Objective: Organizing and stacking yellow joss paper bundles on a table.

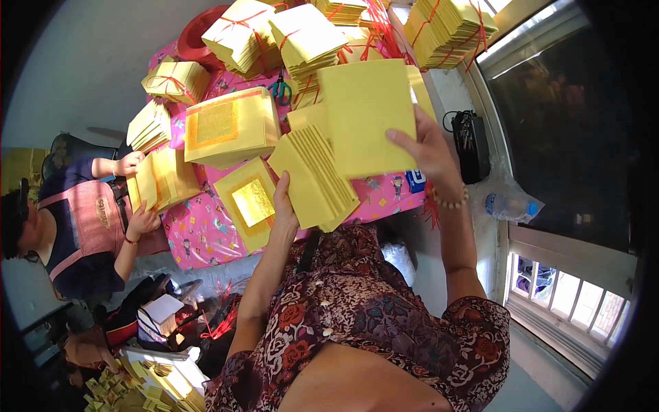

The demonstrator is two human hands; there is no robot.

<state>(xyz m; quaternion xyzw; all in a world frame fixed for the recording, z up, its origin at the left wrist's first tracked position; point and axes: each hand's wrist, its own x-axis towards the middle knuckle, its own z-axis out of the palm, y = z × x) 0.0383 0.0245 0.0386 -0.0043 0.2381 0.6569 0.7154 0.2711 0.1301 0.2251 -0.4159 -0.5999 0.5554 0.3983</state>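
Hands first: the left hand (pixel 283 206) grips a fanned stack of yellow paper sheets (pixel 314 180) from below, and the right hand (pixel 427 152) pinches a larger flat yellow sheet bundle (pixel 364 113) just right of the fan. Left of the fan lie a gold-foil square packet (pixel 252 201) and a co-worker's hands (pixel 130 165). Beneath is the pink patterned desk (pixel 199 237); right of it, a window (pixel 556 103).

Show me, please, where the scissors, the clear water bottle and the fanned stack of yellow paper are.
scissors (pixel 279 90), head view, on the teal handles.
clear water bottle (pixel 509 206), head view, mid-body, lying on the sill.
fanned stack of yellow paper (pixel 317 180), head view, middle of the stack that the left hand (pixel 283 206) holds.
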